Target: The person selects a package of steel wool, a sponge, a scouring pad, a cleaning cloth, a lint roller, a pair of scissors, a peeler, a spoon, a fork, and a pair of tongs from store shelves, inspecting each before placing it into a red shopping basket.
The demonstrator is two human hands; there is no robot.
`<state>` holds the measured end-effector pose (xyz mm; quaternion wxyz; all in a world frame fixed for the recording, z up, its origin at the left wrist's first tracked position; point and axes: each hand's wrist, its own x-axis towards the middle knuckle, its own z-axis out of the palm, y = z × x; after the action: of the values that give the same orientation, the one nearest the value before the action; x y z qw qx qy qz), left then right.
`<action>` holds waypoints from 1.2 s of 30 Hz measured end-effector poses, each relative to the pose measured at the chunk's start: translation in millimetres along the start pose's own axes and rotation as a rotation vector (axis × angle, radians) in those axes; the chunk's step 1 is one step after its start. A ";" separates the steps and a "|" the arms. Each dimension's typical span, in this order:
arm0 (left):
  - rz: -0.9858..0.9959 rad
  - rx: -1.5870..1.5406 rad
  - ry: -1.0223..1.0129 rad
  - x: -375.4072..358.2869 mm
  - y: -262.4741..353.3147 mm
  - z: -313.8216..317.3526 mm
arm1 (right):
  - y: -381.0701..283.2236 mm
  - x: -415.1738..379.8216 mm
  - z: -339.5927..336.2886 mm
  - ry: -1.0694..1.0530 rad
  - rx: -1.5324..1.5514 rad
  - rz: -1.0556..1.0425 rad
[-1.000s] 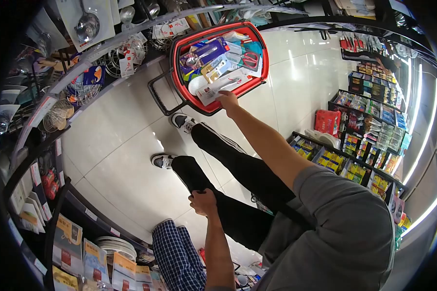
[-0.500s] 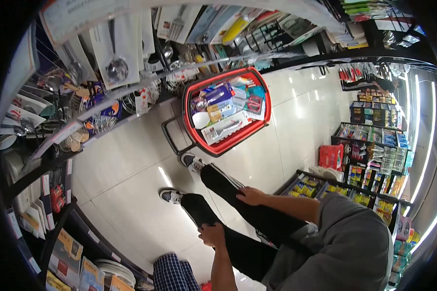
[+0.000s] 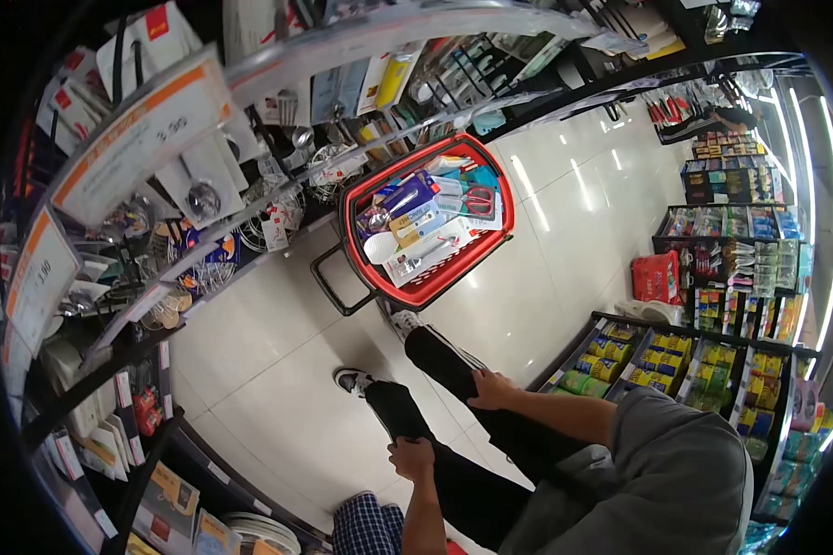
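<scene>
My left hand [image 3: 412, 458] is closed at the left thigh, its fingers curled on the black trouser leg [image 3: 396, 413]. Higher up in the view, my right hand [image 3: 493, 389] bends its fingers over the other trouser leg, thumb along the top. Beyond my feet a red shopping basket [image 3: 423, 298] stands on the floor, its black handle [image 3: 329, 294] folded out. In it lie a white spoon [image 3: 379, 247], red-handled scissors [image 3: 478, 201] in a pack, a purple package [image 3: 407, 197] and a white carded utensil [image 3: 426, 252]. Neither hand touches the basket.
Shelves of carded kitchen utensils [image 3: 199, 190] with price tags [image 3: 148, 134] line the left and top. Yellow packets [image 3: 657, 361] fill a rack at right, near a red bag [image 3: 655, 277]. Blue checked cloth [image 3: 366, 525] shows at the bottom. Another person [image 3: 727, 120] stands far off.
The view has shifted, bringing price tags nearer at upper left. My front foot now appears partly behind the basket's near edge. Both hands stay at the trouser legs.
</scene>
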<state>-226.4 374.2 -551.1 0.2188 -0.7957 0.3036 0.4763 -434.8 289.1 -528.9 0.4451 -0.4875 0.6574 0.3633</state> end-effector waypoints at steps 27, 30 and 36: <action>-0.091 -0.186 -0.011 -78.0 151.6 126.7 | -197.3 34.5 -406.8 0.933 0.631 -1.332; -0.092 -0.198 -0.013 -79.4 152.5 133.5 | -211.2 31.6 -408.1 0.894 0.582 -1.384; -0.092 -0.196 0.019 -77.8 147.1 130.2 | -206.5 17.2 -393.0 0.711 0.797 -1.394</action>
<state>-437.6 372.6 -549.1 0.1586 -0.8309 0.2210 0.4855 -328.6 -128.5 -420.5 0.4715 -0.6707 0.3878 -0.4213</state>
